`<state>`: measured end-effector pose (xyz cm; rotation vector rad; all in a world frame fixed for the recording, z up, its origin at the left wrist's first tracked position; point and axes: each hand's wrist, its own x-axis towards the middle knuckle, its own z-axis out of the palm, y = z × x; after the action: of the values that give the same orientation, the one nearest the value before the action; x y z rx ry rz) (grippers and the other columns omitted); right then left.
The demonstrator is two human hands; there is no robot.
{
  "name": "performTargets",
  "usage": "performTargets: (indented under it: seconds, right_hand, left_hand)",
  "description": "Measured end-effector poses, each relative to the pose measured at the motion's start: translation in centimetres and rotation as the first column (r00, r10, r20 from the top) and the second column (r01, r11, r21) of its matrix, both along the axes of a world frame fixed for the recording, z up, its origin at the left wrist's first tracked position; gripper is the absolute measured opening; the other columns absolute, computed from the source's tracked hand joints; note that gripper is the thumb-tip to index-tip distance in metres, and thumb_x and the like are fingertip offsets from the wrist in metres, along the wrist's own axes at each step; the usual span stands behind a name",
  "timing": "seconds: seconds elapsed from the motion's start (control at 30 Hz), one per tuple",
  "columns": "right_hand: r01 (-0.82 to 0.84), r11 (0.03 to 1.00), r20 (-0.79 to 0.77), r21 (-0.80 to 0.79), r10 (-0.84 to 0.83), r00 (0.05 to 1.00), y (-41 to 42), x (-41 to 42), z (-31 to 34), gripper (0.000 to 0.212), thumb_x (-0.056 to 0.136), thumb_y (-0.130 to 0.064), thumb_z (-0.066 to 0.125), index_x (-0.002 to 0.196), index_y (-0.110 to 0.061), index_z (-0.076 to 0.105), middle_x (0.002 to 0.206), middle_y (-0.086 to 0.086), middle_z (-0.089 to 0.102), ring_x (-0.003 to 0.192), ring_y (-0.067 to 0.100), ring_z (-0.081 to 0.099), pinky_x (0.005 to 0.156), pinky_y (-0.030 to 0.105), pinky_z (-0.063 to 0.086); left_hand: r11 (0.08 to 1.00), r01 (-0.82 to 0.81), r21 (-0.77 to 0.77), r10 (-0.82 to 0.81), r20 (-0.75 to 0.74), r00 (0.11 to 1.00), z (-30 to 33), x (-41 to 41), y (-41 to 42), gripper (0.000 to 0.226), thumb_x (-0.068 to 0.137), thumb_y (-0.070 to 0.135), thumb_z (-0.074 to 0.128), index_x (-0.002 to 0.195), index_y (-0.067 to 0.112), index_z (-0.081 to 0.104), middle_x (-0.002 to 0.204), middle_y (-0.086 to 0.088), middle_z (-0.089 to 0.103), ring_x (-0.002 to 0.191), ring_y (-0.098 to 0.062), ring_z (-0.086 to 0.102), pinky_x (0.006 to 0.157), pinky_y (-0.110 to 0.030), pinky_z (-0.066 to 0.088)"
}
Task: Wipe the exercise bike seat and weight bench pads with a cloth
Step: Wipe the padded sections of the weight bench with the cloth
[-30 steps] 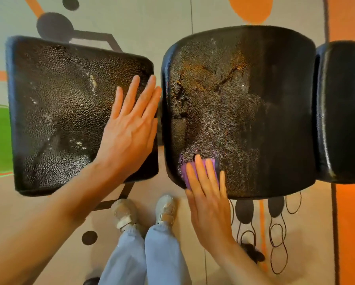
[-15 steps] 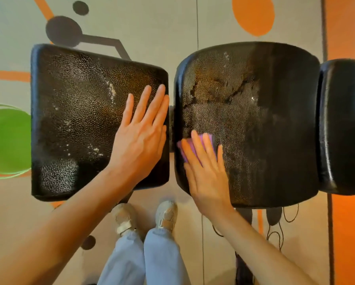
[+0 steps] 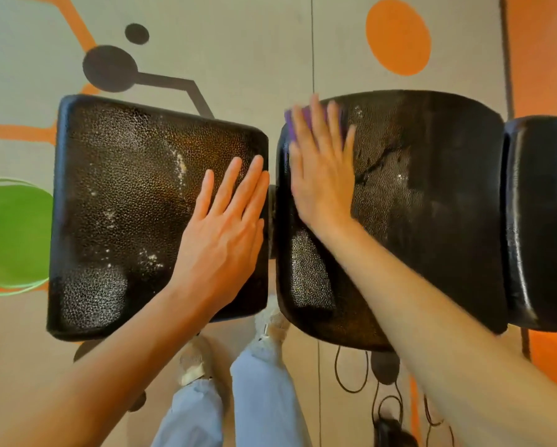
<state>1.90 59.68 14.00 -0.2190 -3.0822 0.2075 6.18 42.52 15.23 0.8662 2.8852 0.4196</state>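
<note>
Right hand [image 3: 322, 175] has its fingers flat, pressing the purple cloth [image 3: 291, 122] onto the middle pad's [image 3: 431, 221] far-left corner. Left hand [image 3: 225, 233], fingers straight and relaxed, rests flat by the left pad's [image 3: 125, 204] right edge.

Glossy pebbled black leatherette pads [image 3: 125, 195]
</note>
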Motion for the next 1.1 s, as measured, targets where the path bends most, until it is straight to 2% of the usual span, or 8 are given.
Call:
performTargets:
  seconds: [0.1,0.27,0.47,0.53,0.67,0.73,0.87,1.1]
  right_hand:
    - [-0.015,1.000,-0.039,0.004,0.015,0.999,0.8,-0.8,-0.5,0.048,0.104,-0.027,0.027,0.152,-0.021,0.027,0.162,0.005,0.019,0.151,0.026,0.010,0.123,0.049,0.008]
    - [-0.183,0.980,0.110,-0.081,0.192,0.975,0.6,12.6,1.3,0.051,0.104,-0.027,0.032,0.153,-0.025,0.017,0.163,0.002,0.016,0.152,0.022,0.008,0.123,0.048,0.010]
    - [-0.004,0.999,-0.040,0.037,0.005,0.999,3.2,-4.2,0.2,0.049,0.105,-0.031,0.026,0.153,-0.019,0.025,0.162,0.006,0.020,0.151,0.027,0.013,0.122,0.051,0.012]
    - [0.016,1.000,-0.036,0.008,-0.016,0.999,2.8,-0.6,0.1,0.051,0.105,-0.030,0.024,0.154,-0.018,0.021,0.163,0.006,0.016,0.152,0.026,0.009,0.123,0.048,0.009]
    - [-0.159,0.987,0.133,0.015,0.156,0.979,2.5,11.6,1.6,0.052,0.104,-0.031,0.026,0.154,-0.020,0.019,0.163,0.004,0.015,0.152,0.024,0.009,0.121,0.050,0.017]
    - [-0.184,0.983,0.119,0.007,0.182,0.976,4.5,7.6,1.1,0.052,0.104,-0.031,0.027,0.154,-0.020,0.018,0.163,0.005,0.015,0.151,0.025,0.010,0.122,0.050,0.015]
    - [0.045,0.996,-0.004,0.074,-0.045,0.999,6.9,-4.5,0.9,0.052,0.105,-0.033,0.021,0.154,-0.016,0.019,0.163,0.008,0.015,0.151,0.027,0.010,0.123,0.048,0.007]
    - [-0.146,0.989,0.162,0.017,0.141,0.977,6.4,10.0,1.5,0.053,0.105,-0.034,0.018,0.155,-0.016,0.017,0.163,0.007,0.013,0.152,0.026,0.007,0.122,0.051,0.013]
  left_hand:
    - [1.000,-0.009,-0.021,0.009,-0.008,1.000,0.0,0.1,0.0,0.059,0.099,0.026,0.035,0.154,0.008,0.025,0.164,-0.009,0.015,0.152,-0.028,0.009,0.123,-0.050,0.008]
    - [0.998,-0.070,0.002,0.070,0.007,0.998,1.0,-1.1,1.3,0.059,0.098,0.027,0.033,0.154,0.007,0.025,0.163,-0.010,0.015,0.152,-0.031,0.010,0.122,-0.050,0.007]
    - [0.992,-0.119,-0.035,0.120,0.015,0.993,0.2,-3.2,2.7,0.059,0.100,0.031,0.030,0.155,0.008,0.022,0.164,-0.008,0.011,0.152,-0.028,0.006,0.122,-0.047,0.002]
    - [0.993,-0.112,-0.037,0.112,0.008,0.994,0.2,-3.1,2.8,0.059,0.101,0.030,0.032,0.155,0.009,0.022,0.164,-0.008,0.011,0.152,-0.027,0.006,0.123,-0.047,0.003]
    - [0.990,-0.130,-0.052,0.131,0.014,0.991,0.5,-3.1,2.8,0.060,0.099,0.028,0.034,0.155,0.009,0.022,0.164,-0.007,0.013,0.152,-0.027,0.007,0.123,-0.047,0.003]
    - [0.991,-0.116,-0.060,0.117,0.020,0.993,0.6,-3.1,2.8,0.060,0.099,0.028,0.033,0.155,0.009,0.022,0.164,-0.007,0.013,0.152,-0.027,0.007,0.123,-0.047,0.004]
    - [0.991,-0.115,-0.067,0.117,0.028,0.993,0.5,-3.1,2.6,0.060,0.100,0.030,0.030,0.156,0.010,0.020,0.165,-0.006,0.009,0.153,-0.026,0.004,0.124,-0.047,0.002]
    - [0.991,-0.123,-0.051,0.125,0.040,0.991,0.7,-3.2,2.6,0.061,0.099,0.030,0.032,0.156,0.011,0.019,0.165,-0.005,0.009,0.153,-0.025,0.003,0.124,-0.046,0.000]
